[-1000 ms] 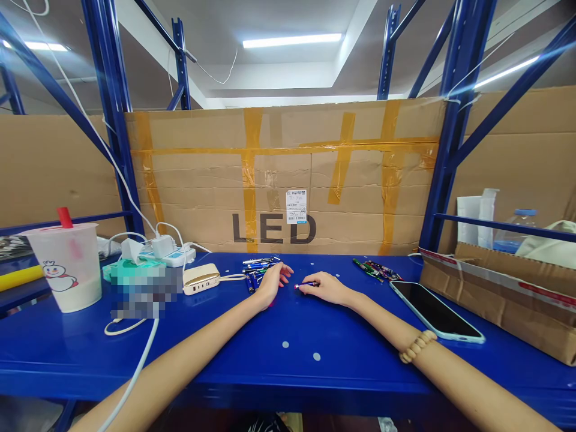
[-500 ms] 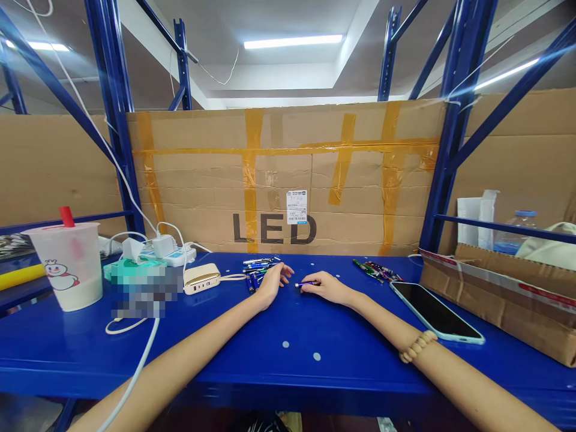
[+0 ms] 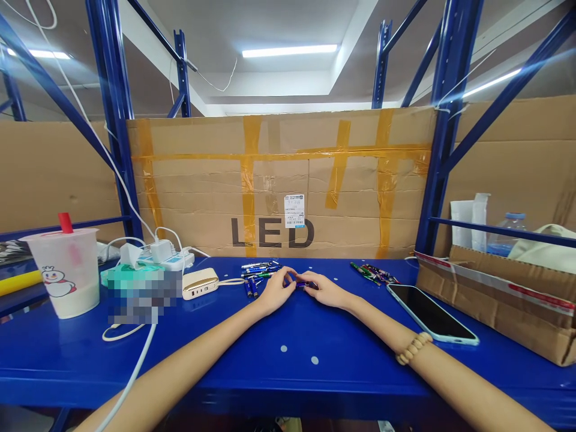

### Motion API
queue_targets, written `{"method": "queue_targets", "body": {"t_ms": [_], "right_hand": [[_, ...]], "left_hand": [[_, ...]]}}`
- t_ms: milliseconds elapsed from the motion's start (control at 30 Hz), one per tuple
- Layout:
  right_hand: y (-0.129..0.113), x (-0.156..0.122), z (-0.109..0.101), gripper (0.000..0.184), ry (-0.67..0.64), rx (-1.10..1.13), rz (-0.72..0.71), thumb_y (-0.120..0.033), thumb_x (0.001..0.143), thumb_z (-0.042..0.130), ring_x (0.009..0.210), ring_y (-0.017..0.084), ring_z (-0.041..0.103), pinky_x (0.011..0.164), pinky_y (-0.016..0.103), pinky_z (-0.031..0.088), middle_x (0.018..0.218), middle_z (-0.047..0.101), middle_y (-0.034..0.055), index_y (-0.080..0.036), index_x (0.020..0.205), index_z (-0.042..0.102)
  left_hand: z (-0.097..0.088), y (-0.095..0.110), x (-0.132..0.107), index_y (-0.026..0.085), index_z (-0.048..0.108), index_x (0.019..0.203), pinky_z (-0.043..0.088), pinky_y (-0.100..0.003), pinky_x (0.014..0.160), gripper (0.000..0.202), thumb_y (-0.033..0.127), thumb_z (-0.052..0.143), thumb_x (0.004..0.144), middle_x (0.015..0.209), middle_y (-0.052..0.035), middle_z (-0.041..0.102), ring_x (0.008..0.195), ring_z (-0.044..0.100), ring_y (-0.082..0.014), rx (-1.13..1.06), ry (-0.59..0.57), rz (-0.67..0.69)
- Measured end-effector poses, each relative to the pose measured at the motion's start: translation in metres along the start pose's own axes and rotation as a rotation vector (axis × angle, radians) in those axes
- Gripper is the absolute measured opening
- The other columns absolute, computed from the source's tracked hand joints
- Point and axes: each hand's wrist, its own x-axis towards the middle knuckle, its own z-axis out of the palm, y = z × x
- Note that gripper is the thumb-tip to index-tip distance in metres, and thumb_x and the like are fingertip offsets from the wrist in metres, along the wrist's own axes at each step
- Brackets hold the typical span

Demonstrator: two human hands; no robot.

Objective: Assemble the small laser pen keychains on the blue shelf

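Over the middle of the blue shelf my two hands have come together. My right hand (image 3: 324,290) is closed around a short dark-blue pen (image 3: 306,285), which lies sideways between the hands. At the pen's left end, the thumb and fingers of my left hand (image 3: 275,292) are pinched together, and the fingers partly hide that end. Just left of and behind my left hand lies a loose pile of blue, silver and green pens (image 3: 257,275). Another group of pens, green, red and dark (image 3: 372,273), lies to the right, beyond my right hand.
A phone (image 3: 432,313) and an open cardboard box (image 3: 495,306) are at the right. On the left stand a plastic cup (image 3: 67,276), a cream power bank (image 3: 200,284) and a power strip (image 3: 173,259) with white cables. A large cardboard sheet (image 3: 202,186) closes off the back.
My left hand has moved right, away from the pen pile, and its fingers have closed at the end of the pen in my right hand. The view has shifted slightly.
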Motion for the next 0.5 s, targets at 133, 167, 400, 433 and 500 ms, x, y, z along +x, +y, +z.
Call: {"method": "queue_targets", "body": {"t_ms": [133,167,400,433,500], "right_hand": [[0.003,-0.002,-0.002,0.046,0.065,-0.059,0.075,-0.016,0.082,0.049,0.097,0.016,0.057,0.083,0.029,0.047,0.117,0.051,0.01,-0.019,0.127,0.046],[0.005,-0.003,-0.005,0.043,0.077,-0.089,0.104,-0.019,0.083,0.05,0.1,0.017,0.056,0.086,0.031,0.045,0.118,0.05,0.01,-0.02,0.126,0.048],[0.014,-0.012,-0.02,0.049,0.095,-0.349,0.416,-0.045,0.088,0.04,0.121,0.027,0.04,0.099,0.048,0.026,0.132,0.043,0.0141,-0.017,0.128,0.046],[0.015,-0.012,-0.02,0.053,0.088,-0.379,0.474,-0.047,0.088,0.039,0.125,0.029,0.035,0.1,0.048,0.024,0.135,0.04,0.0155,-0.015,0.13,0.044],[0.017,-0.012,-0.022,0.059,0.077,-0.432,0.587,-0.05,0.087,0.037,0.13,0.032,0.025,0.102,0.049,0.019,0.14,0.033,0.018,-0.013,0.133,0.04]], "left_hand": [[-0.004,0.0,0.0,0.021,0.06,0.093,0.04,-0.03,0.071,0.02,0.019,0.047,0.078,0.07,-0.0007,0.059,0.069,0.055,-0.0187,0.183,-0.067,0.073],[-0.006,0.001,-0.001,0.022,0.062,0.087,0.04,-0.031,0.074,0.018,0.02,0.046,0.079,0.071,-0.0015,0.06,0.074,0.056,-0.02,0.229,-0.082,0.096],[-0.016,0.01,-0.007,0.026,0.059,0.102,0.037,-0.037,0.086,0.024,0.03,0.043,0.084,0.091,-0.0025,0.059,0.09,0.054,-0.021,0.477,-0.193,0.243],[-0.016,0.011,-0.008,0.026,0.059,0.103,0.037,-0.037,0.086,0.025,0.028,0.044,0.083,0.094,-0.0025,0.059,0.092,0.053,-0.0208,0.507,-0.2,0.252],[-0.014,0.013,-0.008,0.025,0.059,0.1,0.037,-0.037,0.087,0.025,0.022,0.044,0.081,0.097,-0.0031,0.058,0.096,0.053,-0.0212,0.567,-0.198,0.25]]}}
